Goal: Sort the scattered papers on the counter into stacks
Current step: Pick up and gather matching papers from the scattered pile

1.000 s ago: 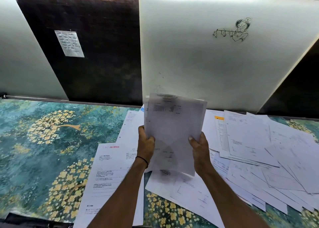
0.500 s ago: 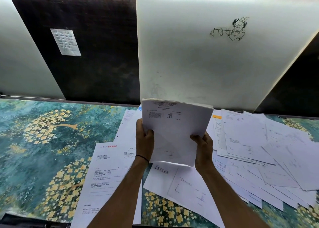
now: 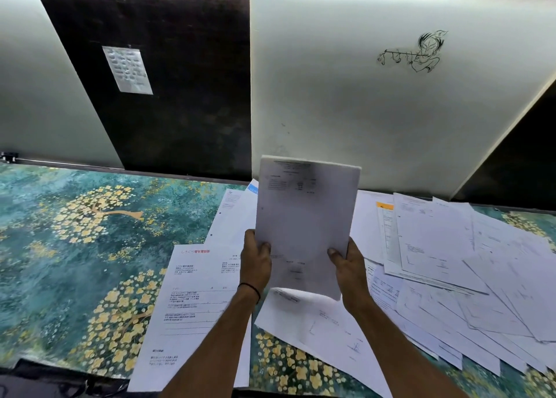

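Both hands, left hand (image 3: 255,257) and right hand (image 3: 349,265), pinch the lower edges of a sheaf of papers (image 3: 307,217) held upright above the worktop (image 3: 75,247); its print is too blurred to read. Left of the sheaf lies a red-headed sheet (image 3: 195,292), its script illegible. Right of the sheaf, scattered papers (image 3: 451,262) overlap, cut off by the frame edge.

Counter: (image 3: 75,247) teal top patterned with yellow blossoms.
On it: red-headed sheet (image 3: 192,307) centre-left; loose overlapping papers (image 3: 451,277) spread right.
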